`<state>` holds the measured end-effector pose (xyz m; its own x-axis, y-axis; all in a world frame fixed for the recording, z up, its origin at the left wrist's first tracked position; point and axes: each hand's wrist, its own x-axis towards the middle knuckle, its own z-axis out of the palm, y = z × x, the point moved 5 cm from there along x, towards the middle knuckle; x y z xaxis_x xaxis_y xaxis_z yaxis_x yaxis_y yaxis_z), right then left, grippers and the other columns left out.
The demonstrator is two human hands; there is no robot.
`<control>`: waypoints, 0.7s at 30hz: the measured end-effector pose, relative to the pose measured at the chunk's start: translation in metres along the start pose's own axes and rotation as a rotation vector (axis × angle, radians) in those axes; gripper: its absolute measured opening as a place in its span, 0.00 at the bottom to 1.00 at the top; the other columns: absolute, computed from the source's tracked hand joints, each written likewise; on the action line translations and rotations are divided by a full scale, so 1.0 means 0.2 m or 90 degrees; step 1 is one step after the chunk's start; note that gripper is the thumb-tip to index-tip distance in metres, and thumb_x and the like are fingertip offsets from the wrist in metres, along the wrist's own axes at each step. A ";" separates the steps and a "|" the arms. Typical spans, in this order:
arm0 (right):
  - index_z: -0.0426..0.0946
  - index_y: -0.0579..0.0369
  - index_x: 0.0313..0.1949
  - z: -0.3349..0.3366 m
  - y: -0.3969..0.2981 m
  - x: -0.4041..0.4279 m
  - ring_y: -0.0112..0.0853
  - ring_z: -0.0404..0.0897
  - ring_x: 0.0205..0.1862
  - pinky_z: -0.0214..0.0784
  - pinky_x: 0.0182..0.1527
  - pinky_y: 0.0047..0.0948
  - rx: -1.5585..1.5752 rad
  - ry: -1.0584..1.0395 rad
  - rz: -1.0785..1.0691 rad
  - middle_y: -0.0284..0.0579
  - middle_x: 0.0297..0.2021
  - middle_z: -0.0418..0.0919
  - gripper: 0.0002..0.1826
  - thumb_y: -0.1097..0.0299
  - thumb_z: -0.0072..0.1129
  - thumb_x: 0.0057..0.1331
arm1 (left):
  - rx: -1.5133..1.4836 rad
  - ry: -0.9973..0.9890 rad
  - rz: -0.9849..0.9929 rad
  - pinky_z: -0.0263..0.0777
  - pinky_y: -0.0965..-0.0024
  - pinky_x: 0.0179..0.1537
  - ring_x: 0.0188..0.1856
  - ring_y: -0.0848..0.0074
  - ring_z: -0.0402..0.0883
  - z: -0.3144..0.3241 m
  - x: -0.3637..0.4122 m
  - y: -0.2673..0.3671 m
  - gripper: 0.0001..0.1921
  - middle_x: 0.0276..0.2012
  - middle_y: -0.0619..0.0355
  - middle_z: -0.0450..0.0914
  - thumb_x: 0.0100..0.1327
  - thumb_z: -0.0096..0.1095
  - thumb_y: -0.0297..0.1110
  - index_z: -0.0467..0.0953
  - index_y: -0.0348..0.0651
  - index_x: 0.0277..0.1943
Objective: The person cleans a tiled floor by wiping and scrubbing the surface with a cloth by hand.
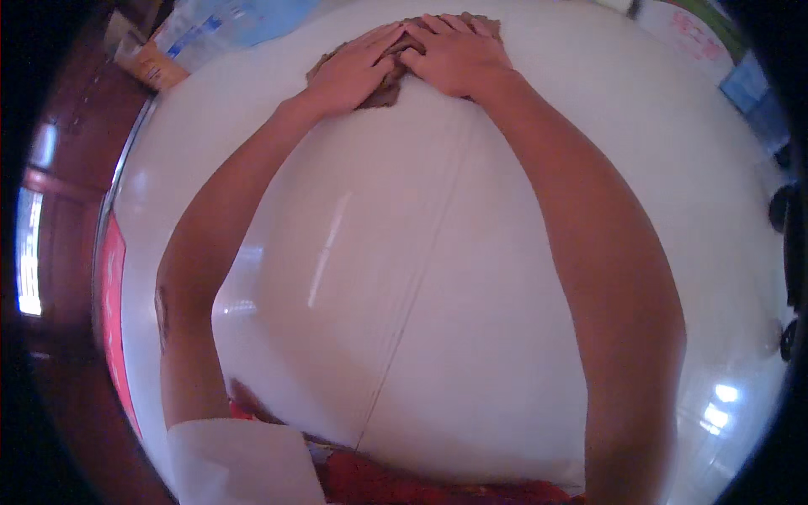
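Note:
Both arms reach forward over a glossy white floor or tabletop (404, 252); which it is I cannot tell. A crumpled brown cloth (382, 96) lies on this surface near the top of the view. My left hand (353, 69) presses on the cloth's left part, palm down, fingers pointing up and right. Flat on its right part rests my right hand (457, 53), its fingers slightly apart. The thumbs and fingertips of the two hands come close together over folds of the cloth. Much of the cloth is hidden under the hands.
Clear plastic packaging (208, 31) and an orange packet (151, 66) lie at the upper left. Dark red wooden furniture or panelling (69, 139) stands left. A white item with red marks (688, 31) and blue items (751, 88) are at the upper right. Red fabric (391, 483) shows below.

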<state>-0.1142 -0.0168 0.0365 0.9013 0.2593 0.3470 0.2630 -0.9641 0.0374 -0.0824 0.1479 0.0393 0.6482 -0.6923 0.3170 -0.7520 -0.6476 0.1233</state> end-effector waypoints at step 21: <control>0.63 0.46 0.78 -0.11 -0.75 0.11 0.36 0.59 0.80 0.42 0.82 0.49 0.207 -0.066 -0.149 0.38 0.79 0.63 0.37 0.40 0.37 0.76 | -0.018 -0.039 -0.168 0.48 0.62 0.81 0.82 0.62 0.55 -0.40 -0.75 -0.14 0.32 0.82 0.53 0.55 0.79 0.40 0.41 0.54 0.44 0.82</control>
<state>-0.1422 0.1324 0.0585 0.8297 0.4900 0.2675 0.5452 -0.8142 -0.1995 -0.1681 0.2953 0.0632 0.8274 -0.5199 0.2125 -0.5590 -0.7992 0.2209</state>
